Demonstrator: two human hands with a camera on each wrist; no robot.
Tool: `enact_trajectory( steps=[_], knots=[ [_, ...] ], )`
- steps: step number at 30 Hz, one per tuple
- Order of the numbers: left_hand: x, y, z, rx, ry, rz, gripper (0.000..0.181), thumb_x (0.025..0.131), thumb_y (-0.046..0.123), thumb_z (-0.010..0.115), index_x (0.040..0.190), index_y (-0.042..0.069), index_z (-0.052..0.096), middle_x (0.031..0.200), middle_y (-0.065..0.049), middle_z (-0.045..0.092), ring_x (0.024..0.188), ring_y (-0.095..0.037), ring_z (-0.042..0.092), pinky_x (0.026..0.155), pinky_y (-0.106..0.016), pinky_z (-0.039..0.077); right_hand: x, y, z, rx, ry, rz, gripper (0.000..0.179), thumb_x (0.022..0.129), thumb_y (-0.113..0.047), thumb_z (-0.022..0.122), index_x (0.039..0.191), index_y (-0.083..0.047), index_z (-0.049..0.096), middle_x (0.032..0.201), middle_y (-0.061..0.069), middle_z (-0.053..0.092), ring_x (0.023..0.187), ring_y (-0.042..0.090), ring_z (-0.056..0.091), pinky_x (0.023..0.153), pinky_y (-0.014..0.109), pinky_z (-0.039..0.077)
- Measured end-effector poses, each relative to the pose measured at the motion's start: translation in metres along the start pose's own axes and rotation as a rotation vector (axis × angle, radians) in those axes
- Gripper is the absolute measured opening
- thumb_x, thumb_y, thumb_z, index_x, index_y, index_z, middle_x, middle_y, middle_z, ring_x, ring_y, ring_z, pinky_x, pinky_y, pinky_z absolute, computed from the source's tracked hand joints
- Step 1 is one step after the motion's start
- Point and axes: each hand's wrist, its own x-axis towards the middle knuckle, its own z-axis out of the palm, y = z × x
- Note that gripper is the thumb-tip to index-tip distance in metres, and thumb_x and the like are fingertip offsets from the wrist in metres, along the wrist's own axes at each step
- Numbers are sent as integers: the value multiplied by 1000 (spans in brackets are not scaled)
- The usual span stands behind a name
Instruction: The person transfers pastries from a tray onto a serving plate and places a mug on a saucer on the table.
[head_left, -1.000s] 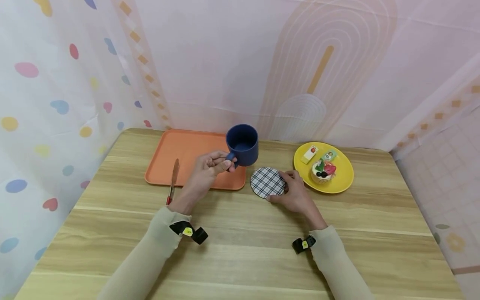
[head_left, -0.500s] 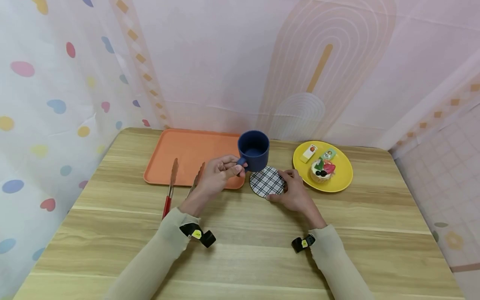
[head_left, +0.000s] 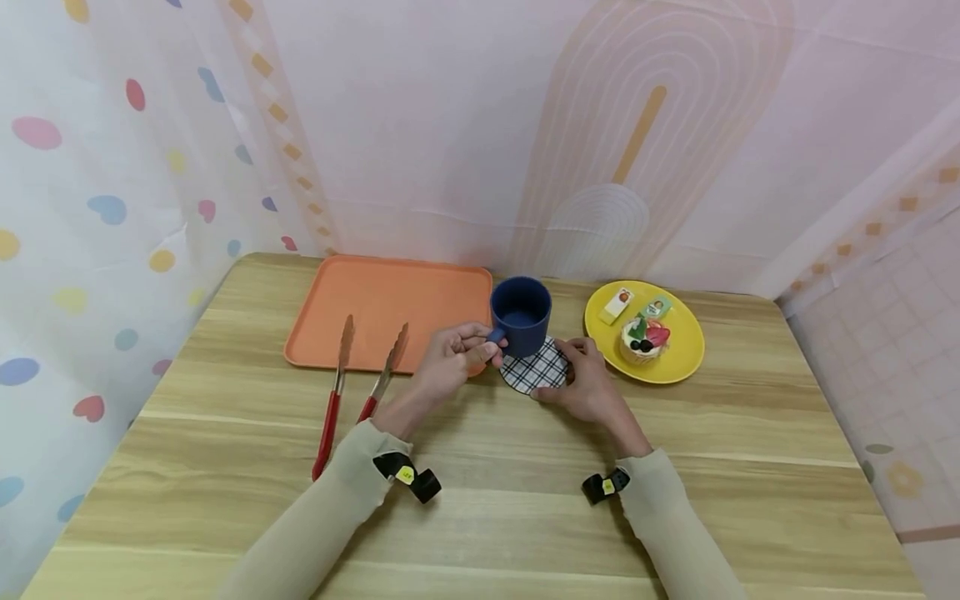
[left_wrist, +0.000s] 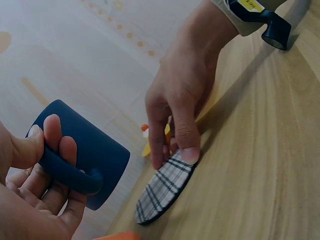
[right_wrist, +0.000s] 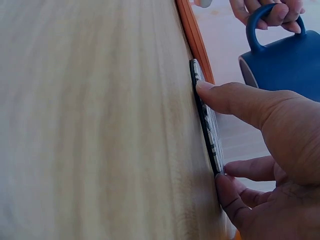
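Note:
My left hand (head_left: 448, 358) holds a dark blue mug (head_left: 522, 321) by its handle, fingers curled through and round it, as the left wrist view shows. The mug is upright, above a round black-and-white plaid coaster (head_left: 527, 377), whose far part it hides in the head view. With thumb and fingertips at its edge, my right hand (head_left: 588, 385) grips the coaster from the right side. In the right wrist view the coaster (right_wrist: 209, 131) lies flat on the wooden tabletop, and the mug (right_wrist: 292, 62) hangs apart from it.
An orange tray (head_left: 397, 292) lies at the back left. Red-handled tongs (head_left: 327, 433) rest with their tips on it, partly behind my left forearm. To the right of my right hand stands a yellow plate (head_left: 686, 350) with a berry-topped cupcake (head_left: 642, 342) and two small boxes (head_left: 617, 306).
My left hand has carried the mug to the right and lower, from over the tray to over the coaster. The right hand stays at the coaster. More of the tongs now shows.

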Motion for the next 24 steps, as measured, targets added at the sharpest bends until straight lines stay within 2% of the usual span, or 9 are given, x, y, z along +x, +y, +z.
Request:
enact_trajectory(
  steps=[6, 14, 19, 24],
  knots=[
    [2, -7, 6, -41, -26, 24, 19, 102, 0, 57, 115, -14, 62, 79, 5, 72, 78, -5, 68, 87, -17, 51, 0, 0, -1, 7, 2, -7, 93, 81, -32, 87, 156, -5, 40, 150, 18, 35, 130, 35, 41, 110, 52, 42],
    [4, -15, 15, -61, -5, -15, 19, 102, -1, 58, 114, -14, 63, 81, 0, 72, 75, -7, 68, 83, -19, 53, 0, 2, -1, 22, 11, -14, 92, 80, -31, 88, 156, -8, 42, 148, 17, 37, 126, 35, 43, 105, 50, 44],
    [4, -22, 18, -64, -6, -10, 20, 101, -2, 58, 116, -15, 62, 82, -3, 73, 74, -7, 68, 84, -18, 54, 0, 3, 0, 16, 11, -16, 90, 79, -32, 89, 153, -6, 45, 148, 18, 37, 128, 36, 44, 109, 52, 43],
    [4, -29, 20, -37, -4, 0, 19, 100, -1, 60, 115, -13, 63, 80, 2, 72, 75, -6, 69, 84, -18, 52, 0, 2, 0, 24, 18, -21, 89, 79, -31, 89, 151, -2, 46, 148, 18, 38, 130, 36, 44, 111, 53, 42]
  ],
)
